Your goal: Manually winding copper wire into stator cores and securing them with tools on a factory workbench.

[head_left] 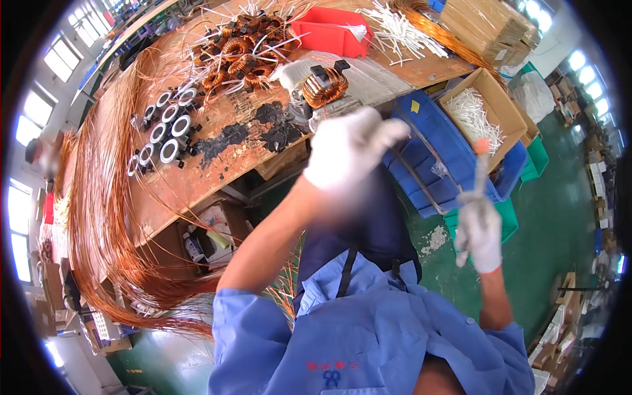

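Observation:
My left hand (349, 148), in a white glove, is just in front of the bench edge; motion smears its fingers. Just beyond it stands a copper-wound ring coil (325, 87) with black end pieces, on a metal holder (297, 106) at the bench edge. Whether the hand touches the holder is unclear. My right hand (479, 230), also gloved in white, is out to the right above the floor. It is closed on a blurred tool with a pale shaft (481, 172) and an orange end, pointing away from me.
Finished coils (240, 52) are heaped on the wooden bench (191, 187), near a red bin (329, 34) and white tubes (401, 29). White rings (170, 150) stand at left beside long copper wires (99, 217). A blue crate (415, 155) and cardboard box (507, 105) are at right.

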Motion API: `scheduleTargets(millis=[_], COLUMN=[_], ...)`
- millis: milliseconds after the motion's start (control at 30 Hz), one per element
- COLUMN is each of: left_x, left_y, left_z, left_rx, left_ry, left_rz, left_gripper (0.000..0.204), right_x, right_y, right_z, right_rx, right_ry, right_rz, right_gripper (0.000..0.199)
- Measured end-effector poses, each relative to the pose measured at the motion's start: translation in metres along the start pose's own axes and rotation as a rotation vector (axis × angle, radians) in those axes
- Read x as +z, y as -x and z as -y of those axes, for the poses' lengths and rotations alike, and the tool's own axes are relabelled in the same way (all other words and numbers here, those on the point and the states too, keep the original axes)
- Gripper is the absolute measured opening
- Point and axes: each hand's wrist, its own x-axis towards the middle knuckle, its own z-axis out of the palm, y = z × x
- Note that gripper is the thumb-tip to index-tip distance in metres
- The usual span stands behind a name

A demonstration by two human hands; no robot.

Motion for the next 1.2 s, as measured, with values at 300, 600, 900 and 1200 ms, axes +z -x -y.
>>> scheduleTargets(millis=[300,600,900,1200], left_x=[-0.125,-0.035,-0.052,-0.045], left_y=[-0.076,-0.187,-0.284,-0.208], left_z=[0.086,0.17,0.109,0.032], left_rx=[-0.557,-0.736,-0.422,-0.571], left_ry=[1.19,1.25,0.273,0.505], left_rz=[-0.393,-0.157,0.072,0.266], left_gripper=[0.054,0.053,0.069,0.061], right_x=[0.1,0.161,0.085,0.005], right_y=[-0.031,-0.104,-0.057,0.153], right_z=[0.015,0.055,0.021,-0.249], right_rx=[-0.028,0.094,-0.309,0.752], right_ry=[0.173,-0.053,0.517,0.977], right_rz=[0.355,0.274,0.313,0.1], right_gripper=[0.037,0.034,0.032,0.044])
